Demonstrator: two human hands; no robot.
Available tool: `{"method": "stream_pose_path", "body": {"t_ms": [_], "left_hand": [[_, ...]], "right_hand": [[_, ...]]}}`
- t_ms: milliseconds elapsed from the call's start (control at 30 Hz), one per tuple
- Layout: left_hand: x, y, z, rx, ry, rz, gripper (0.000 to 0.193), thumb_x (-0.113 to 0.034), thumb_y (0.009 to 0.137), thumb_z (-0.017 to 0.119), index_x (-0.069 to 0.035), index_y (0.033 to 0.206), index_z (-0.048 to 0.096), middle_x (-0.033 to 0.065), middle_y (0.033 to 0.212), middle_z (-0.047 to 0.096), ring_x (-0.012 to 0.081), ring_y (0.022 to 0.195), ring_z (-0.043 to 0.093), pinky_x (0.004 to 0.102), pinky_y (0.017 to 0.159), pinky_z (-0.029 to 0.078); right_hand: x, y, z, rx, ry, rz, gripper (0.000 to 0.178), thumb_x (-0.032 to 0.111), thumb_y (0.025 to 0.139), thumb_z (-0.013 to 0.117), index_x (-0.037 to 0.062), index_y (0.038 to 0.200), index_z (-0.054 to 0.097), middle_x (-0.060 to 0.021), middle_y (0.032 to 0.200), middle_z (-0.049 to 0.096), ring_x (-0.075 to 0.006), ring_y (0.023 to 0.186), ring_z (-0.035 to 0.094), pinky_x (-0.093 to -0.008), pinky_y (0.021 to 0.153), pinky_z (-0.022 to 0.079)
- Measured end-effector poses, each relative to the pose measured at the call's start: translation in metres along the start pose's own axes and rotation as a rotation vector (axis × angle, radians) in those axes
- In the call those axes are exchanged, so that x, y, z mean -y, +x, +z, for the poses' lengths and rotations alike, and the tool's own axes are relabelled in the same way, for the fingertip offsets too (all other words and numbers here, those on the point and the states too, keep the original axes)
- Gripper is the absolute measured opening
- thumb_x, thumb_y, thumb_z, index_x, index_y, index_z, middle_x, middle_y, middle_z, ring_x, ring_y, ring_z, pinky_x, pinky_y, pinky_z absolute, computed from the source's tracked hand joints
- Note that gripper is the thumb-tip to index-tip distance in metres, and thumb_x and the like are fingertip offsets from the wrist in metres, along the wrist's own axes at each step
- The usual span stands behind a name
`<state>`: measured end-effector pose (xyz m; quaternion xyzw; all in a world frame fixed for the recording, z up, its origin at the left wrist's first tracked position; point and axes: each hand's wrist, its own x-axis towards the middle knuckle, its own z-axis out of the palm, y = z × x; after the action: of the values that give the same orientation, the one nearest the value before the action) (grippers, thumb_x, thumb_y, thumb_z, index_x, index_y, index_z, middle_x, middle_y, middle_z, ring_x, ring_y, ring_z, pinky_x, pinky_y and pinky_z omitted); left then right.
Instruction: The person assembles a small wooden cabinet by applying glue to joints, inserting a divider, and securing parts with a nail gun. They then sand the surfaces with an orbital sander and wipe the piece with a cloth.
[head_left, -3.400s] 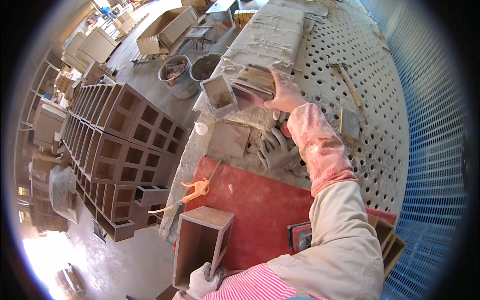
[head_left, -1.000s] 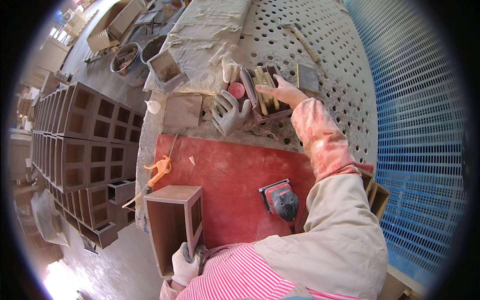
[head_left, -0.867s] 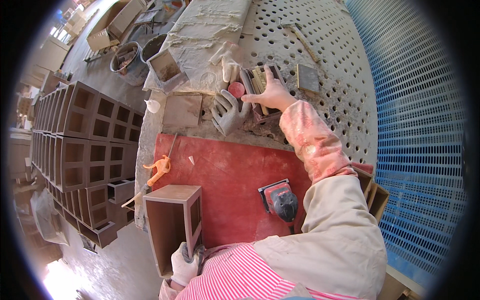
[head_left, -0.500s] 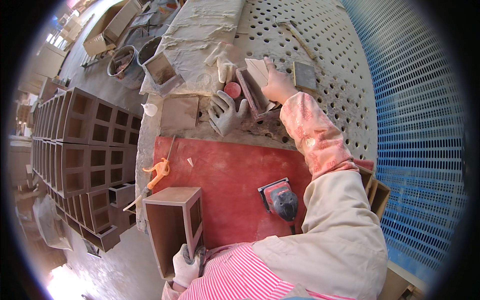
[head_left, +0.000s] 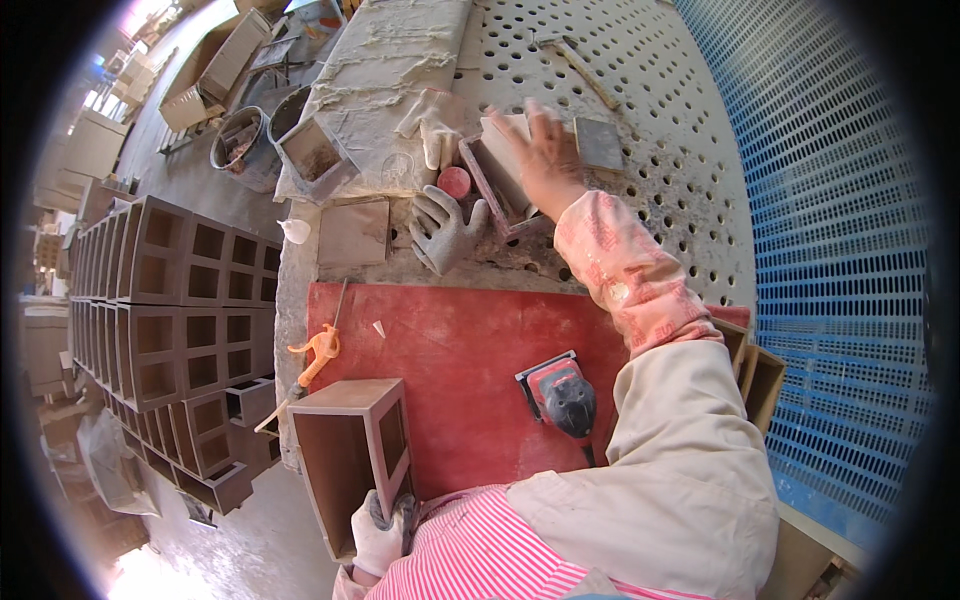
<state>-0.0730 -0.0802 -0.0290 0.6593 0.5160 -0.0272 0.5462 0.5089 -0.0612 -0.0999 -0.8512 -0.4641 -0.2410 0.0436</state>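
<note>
My left hand (head_left: 376, 538), in a whitish glove, is closed on the near edge of a brown open-fronted wooden box (head_left: 362, 395) at the red mat's left. My bare right hand (head_left: 550, 165) reaches far forward with spread, slightly blurred fingers. It is over a small worn tray (head_left: 484, 194) holding light sheets (head_left: 500, 160); whether the fingertips touch them I cannot tell. Left of the tray lie a grey glove (head_left: 447, 232), a small round red piece (head_left: 454, 183) and a dusty whitish glove (head_left: 436, 130). A red and black power sander (head_left: 570, 402) rests on the mat nearer me.
An orange air blow gun (head_left: 322, 346) lies at the left edge of the red mat (head_left: 470, 330). Behind the tray are a grey block (head_left: 599, 144) and a hammer (head_left: 580, 70). Stacked wooden boxes (head_left: 190, 330) stand left; blue slotted panelling (head_left: 830, 250) rises right.
My right hand's fingers have spread from a closer hold at the light sheets. My left hand stays on the box. The whole view has shifted slightly.
</note>
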Motion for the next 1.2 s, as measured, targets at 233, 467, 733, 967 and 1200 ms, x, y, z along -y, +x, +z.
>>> {"method": "stream_pose_path", "body": {"t_ms": [233, 467, 733, 967, 1200], "left_hand": [[-0.011, 0.001, 0.005, -0.075, 0.017, 0.062, 0.021, -0.010, 0.094, 0.081, 0.003, 0.090, 0.064, 0.0101, 0.069, 0.063, 0.0104, 0.067, 0.051, 0.0340, 0.061, 0.049], [-0.018, -0.004, 0.001, -0.059, 0.224, 0.098, 0.036, -0.031, 0.095, 0.080, -0.001, 0.089, 0.061, 0.0249, 0.075, 0.061, 0.0457, 0.067, 0.055, 0.0465, 0.063, 0.049], [-0.026, -0.008, -0.003, -0.120, 0.255, 0.138, 0.027, -0.029, 0.093, 0.079, -0.005, 0.093, 0.066, 0.0222, 0.082, 0.066, 0.0440, 0.076, 0.067, 0.0484, 0.067, 0.052], [-0.014, -0.036, -0.039, -0.261, -0.358, 0.008, 0.017, -0.014, 0.105, 0.072, 0.002, 0.111, 0.071, 0.0015, 0.078, 0.067, 0.0081, 0.067, 0.058, 0.0288, 0.059, 0.048], [-0.004, -0.046, -0.046, -0.363, -0.733, -0.228, 0.030, -0.029, 0.104, 0.076, -0.004, 0.119, 0.067, 0.0011, 0.094, 0.068, 0.0089, 0.068, 0.063, 0.0256, 0.059, 0.051]], "right_hand": [[0.028, -0.001, 0.006, 0.744, -0.139, -0.331, 0.023, 0.016, 0.096, 0.064, 0.0148, 0.100, 0.087, -0.0082, 0.104, 0.083, -0.0278, 0.107, 0.078, -0.0441, 0.093, 0.058], [0.022, 0.019, 0.057, 1.017, 0.246, 0.042, 0.031, 0.029, 0.093, 0.076, 0.0029, 0.108, 0.083, -0.0227, 0.112, 0.079, -0.0404, 0.108, 0.076, -0.0488, 0.092, 0.060], [0.010, 0.025, 0.106, 0.917, 0.196, 0.040, 0.039, 0.032, 0.096, 0.072, 0.0037, 0.122, 0.079, -0.0259, 0.128, 0.073, -0.0424, 0.127, 0.067, -0.0485, 0.102, 0.057], [-0.006, 0.017, 0.115, 0.809, 0.187, -0.115, 0.035, 0.033, 0.095, 0.075, 0.0018, 0.108, 0.080, -0.0275, 0.114, 0.076, -0.0473, 0.114, 0.071, -0.0532, 0.094, 0.057], [-0.025, 0.023, 0.140, 0.754, 0.121, -0.137, 0.035, 0.031, 0.093, 0.076, -0.0015, 0.107, 0.079, -0.0302, 0.112, 0.075, -0.0484, 0.112, 0.071, -0.0538, 0.094, 0.057]]}}
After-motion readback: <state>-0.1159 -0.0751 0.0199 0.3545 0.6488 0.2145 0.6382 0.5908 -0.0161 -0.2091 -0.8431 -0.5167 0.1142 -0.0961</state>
